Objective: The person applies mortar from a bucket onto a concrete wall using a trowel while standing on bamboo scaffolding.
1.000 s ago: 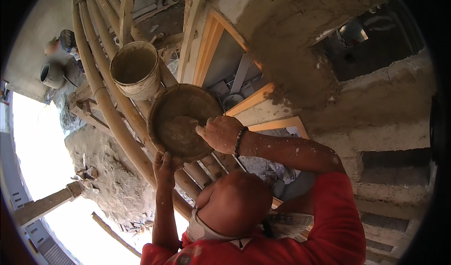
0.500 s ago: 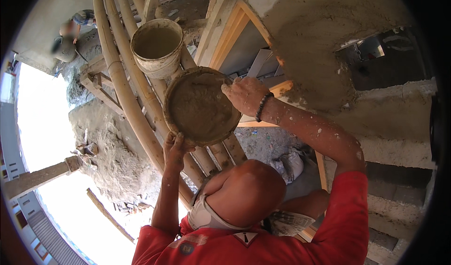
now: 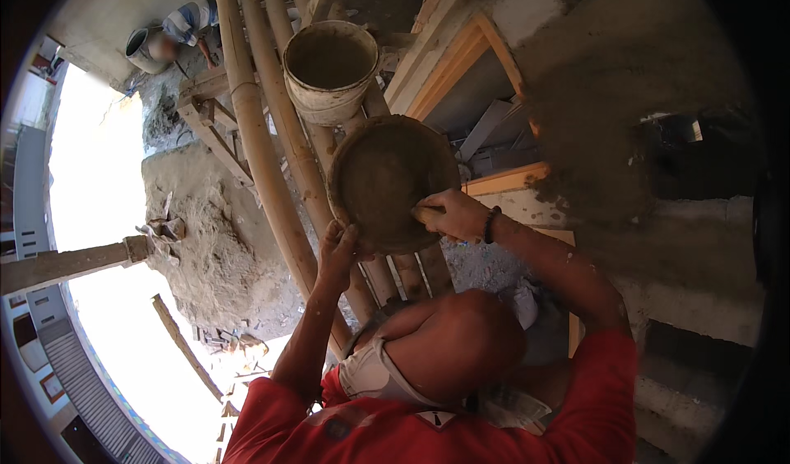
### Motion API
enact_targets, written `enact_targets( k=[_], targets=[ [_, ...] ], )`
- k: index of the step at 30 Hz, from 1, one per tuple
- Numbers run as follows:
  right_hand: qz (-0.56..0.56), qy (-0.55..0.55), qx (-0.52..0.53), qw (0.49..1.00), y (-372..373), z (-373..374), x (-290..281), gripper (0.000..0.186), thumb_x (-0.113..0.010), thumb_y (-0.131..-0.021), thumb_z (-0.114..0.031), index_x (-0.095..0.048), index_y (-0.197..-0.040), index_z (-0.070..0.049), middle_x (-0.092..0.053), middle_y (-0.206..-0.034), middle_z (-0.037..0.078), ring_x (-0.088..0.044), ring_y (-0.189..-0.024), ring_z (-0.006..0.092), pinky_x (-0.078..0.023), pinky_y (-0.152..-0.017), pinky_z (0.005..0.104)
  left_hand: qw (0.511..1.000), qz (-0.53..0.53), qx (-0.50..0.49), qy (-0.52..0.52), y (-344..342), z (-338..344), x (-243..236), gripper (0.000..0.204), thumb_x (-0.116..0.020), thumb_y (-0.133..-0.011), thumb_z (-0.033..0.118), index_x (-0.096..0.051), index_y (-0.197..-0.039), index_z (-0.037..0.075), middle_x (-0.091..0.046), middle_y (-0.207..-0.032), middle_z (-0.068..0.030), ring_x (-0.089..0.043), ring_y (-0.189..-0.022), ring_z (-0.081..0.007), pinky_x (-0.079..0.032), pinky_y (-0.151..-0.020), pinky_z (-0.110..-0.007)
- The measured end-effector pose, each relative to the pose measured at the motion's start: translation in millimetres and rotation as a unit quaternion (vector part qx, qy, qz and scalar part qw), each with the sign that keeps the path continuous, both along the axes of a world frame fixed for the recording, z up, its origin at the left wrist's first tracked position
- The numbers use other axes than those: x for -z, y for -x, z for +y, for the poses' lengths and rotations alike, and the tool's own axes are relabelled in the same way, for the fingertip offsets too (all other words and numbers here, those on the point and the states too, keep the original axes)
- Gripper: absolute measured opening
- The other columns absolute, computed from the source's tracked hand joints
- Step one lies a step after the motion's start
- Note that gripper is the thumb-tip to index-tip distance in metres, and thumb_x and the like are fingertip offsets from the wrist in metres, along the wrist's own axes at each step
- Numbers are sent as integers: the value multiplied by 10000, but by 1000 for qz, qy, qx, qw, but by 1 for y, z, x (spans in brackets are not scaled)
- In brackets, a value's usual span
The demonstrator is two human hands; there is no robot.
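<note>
Basin [image 3: 336,187] lies between left hand [image 3: 337,254], gripping its rim, and right hand [image 3: 457,215], curled, hold unclear.

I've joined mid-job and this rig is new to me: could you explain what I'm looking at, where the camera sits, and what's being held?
There is no machine here: these are a person's two bare hands. The wide fisheye camera sits on that person's head, looking down, so straight edges bend near the rim.

The left hand grips the lower-left edge of a round basin, whose inside looks coated with mud or mortar. The right hand, over the basin's right side, closes on a light-brown handle; what it belongs to is unclear.

Below run bamboo poles, with a smeared bucket seemingly standing on them. At upper left, another person bends near a container.
</note>
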State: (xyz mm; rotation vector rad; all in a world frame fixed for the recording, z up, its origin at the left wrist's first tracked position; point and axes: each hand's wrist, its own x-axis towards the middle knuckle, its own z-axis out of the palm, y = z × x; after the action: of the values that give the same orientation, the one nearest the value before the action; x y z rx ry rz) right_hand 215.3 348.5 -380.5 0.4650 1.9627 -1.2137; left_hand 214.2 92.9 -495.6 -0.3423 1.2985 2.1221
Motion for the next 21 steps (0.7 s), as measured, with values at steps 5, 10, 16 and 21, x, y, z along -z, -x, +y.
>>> enact_targets(
  k=[5, 10, 16, 21],
  targets=[
    [209, -55, -26, 976, -28, 25, -15, 453, -654, -846, -169, -593, -1284, -71, -673, -816, 109, -623, -593, 156, -504, -528, 301, 1000, 14, 8, -13, -5, 2, 2, 126, -578, -962, 197, -526, -1022, 99, -662, -815, -57, -668, -668, -147, -570, -572, -274],
    [360, -321, -224, 847, -31, 23, -41, 445, -615, -840, -149, -578, -1283, -131, -642, -825, 150, -672, -781, 277, -552, -677, 393, 1000, 16, 2, 0, -1, -2, -5, 117, -574, -968, 184, -534, -1019, 86, -669, -786, -57, -668, -630, -139, -573, -535, -265],
    [292, -406, -358, 789, -25, 0, -21, 360, -514, -893, -158, -576, -1240, -87, -666, -867, 144, -695, -795, 282, -558, -624, 364, 1000, 4, 2, -5, 1, 4, 1, 106, -568, -971, 178, -540, -1009, 82, -677, -761, -74, -667, -604, -145, -572, -510, -260],
    [321, -414, -383, 761, -37, -8, 8, 264, -535, -867, -166, -629, -1078, -37, -699, -820, 145, -708, -812, 251, -567, -648, 377, 1000, 3, 8, -16, -8, 6, 9, 101, -560, -975, 177, -533, -1012, 86, -677, -770, -87, -663, -570, -164, -577, -500, -271]
  ],
)
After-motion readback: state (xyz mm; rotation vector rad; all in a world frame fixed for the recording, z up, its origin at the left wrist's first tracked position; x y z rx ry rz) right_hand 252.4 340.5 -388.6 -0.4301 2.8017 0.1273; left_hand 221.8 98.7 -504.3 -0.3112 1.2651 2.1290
